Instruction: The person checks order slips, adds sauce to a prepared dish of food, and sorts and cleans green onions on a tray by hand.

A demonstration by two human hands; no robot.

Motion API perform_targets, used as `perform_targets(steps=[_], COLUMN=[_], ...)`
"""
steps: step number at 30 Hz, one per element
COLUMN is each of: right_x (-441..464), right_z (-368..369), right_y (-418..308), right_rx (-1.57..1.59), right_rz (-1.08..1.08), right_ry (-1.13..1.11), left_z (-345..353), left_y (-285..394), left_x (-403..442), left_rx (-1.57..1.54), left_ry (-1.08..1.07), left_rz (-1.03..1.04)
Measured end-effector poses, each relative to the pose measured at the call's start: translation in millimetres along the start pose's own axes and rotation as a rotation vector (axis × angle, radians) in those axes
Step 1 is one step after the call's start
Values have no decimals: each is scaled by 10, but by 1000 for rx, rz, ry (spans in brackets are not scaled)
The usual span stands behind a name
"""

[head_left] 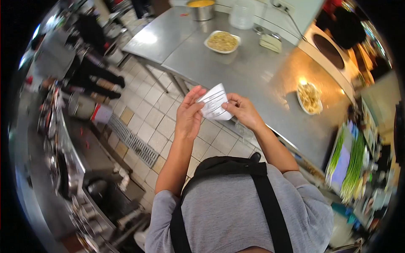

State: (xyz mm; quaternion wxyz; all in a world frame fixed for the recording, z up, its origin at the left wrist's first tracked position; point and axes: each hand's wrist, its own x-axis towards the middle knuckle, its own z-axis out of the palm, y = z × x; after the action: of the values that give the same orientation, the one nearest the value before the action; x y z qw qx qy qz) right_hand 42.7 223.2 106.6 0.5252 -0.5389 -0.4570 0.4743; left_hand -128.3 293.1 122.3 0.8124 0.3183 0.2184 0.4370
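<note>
1. On my head view, the left hand [190, 113] grips the left edge of a printed paper slip [215, 104] with the thumb in front; the upper fingers are spread rather than curled.
2. I see the right hand [244, 110] pinching the slip's right edge, thumb on its face.
3. The slip is held up between both hands, by the near edge of a steel counter [257, 74]; I can't read its print.
4. Farther out on that counter, I have a white dish of pale food [222, 42] beyond the slip, and a second dish of food [310, 98] to the right.
5. A folded cloth [271, 43], a clear container [242, 14] and a metal pot [202, 13] stand toward the far side.
6. Green stalks [353, 166] lie at my right; another person [57, 59] is well apart, at left.
</note>
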Motion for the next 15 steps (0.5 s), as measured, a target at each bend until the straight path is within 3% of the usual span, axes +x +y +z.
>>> perform_targets(steps=[6, 12, 15], right_x=[-596, -1563, -2348], right_z=[-151, -464, -667], right_y=[-2, 41, 30], right_rx=[-148, -434, -65], right_rz=[107, -65, 69], right_ry=[148, 327, 443], left_z=[75, 307, 647], left_y=[-235, -873, -1368], left_x=[17, -264, -571], left_rx=[106, 534, 516], left_ry=[-155, -549, -604], left_rz=[-283, -473, -483])
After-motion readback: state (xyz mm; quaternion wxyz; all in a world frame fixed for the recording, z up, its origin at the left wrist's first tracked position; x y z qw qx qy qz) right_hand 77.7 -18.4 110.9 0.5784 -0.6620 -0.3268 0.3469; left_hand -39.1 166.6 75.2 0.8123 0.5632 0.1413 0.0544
